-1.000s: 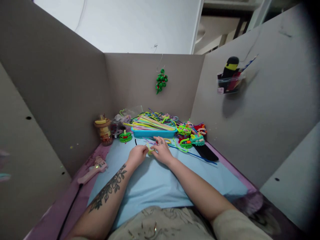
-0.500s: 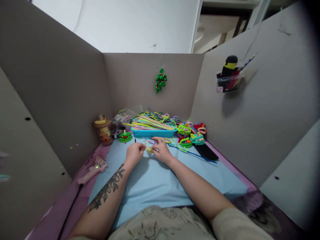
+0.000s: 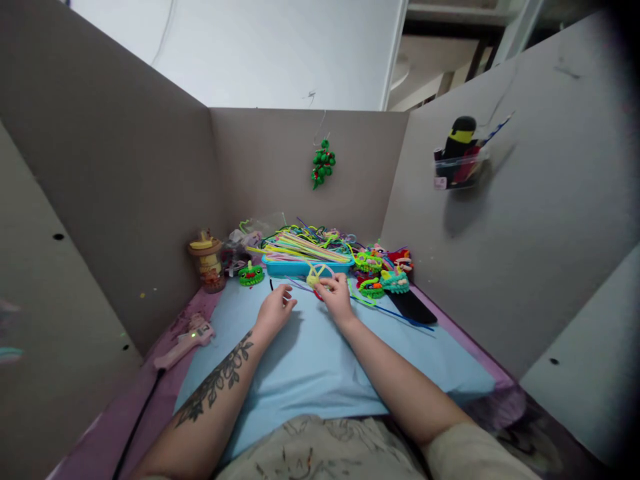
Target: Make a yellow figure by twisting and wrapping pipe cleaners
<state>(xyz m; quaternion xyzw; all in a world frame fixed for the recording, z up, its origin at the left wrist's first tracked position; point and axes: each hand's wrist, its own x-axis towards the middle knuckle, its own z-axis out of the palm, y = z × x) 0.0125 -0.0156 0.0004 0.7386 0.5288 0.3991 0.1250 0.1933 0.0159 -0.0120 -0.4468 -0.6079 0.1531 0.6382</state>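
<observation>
The right hand [image 3: 339, 299] pinches a pale yellow pipe-cleaner loop [image 3: 317, 273] at its lower edge. The loop rises up and leftward from those fingertips, just in front of the blue tray [image 3: 285, 267]. The left hand [image 3: 274, 312] rests on the blue mat [image 3: 320, 360] just left of the loop, loosely curled and apparently empty.

Wearer's view. Left forearm [image 3: 186, 437] bare, with a dark leaf-and-flower tattoo [image 3: 215, 381] running along it towards the wrist. Right arm [image 3: 395, 381] bare below a short pale beige sleeve [image 3: 473, 455]. Beige garment [image 3: 320, 450] printed with fine dark line drawings. Left hand [image 3: 275, 312] and right hand [image 3: 340, 300] bare.
</observation>
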